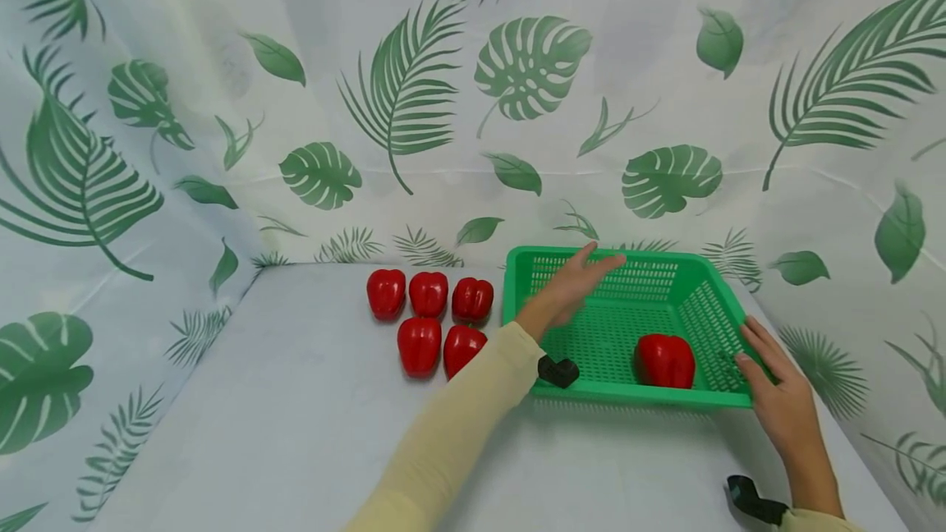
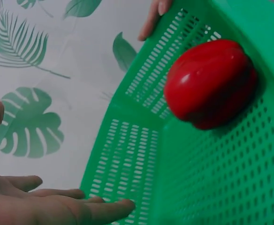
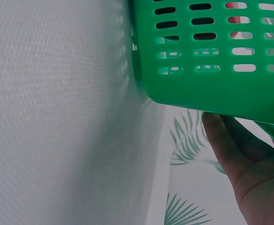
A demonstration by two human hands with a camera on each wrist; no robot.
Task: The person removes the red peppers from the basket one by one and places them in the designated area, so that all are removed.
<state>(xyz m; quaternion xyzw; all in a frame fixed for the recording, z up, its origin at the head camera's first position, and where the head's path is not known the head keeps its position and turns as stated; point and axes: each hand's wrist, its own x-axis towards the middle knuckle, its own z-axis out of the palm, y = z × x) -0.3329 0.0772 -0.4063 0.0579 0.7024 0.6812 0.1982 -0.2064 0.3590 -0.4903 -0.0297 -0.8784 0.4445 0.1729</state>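
A green perforated plastic basket (image 1: 628, 392) stands on the white table, with one red bell pepper (image 1: 665, 361) lying in its front right part. My left hand (image 1: 569, 290) is over the basket's left side, fingers stretched out and nothing held. In the left wrist view, that hand's fingers (image 2: 104, 211) look straight and spread, apart from the bell pepper (image 2: 209, 84). At the basket's right end, my right hand (image 1: 783, 392) grips the rim. The right wrist view has the thumb (image 3: 216, 133) against the basket's edge (image 3: 184, 96); the other fingers are mostly hidden.
Several more red bell peppers (image 1: 419, 346) sit in two rows left of the basket; my left forearm (image 1: 458, 409) partly covers one. Behind the table (image 1: 281, 401) hangs a white sheet (image 1: 443, 220) with green leaf prints, also at both sides.
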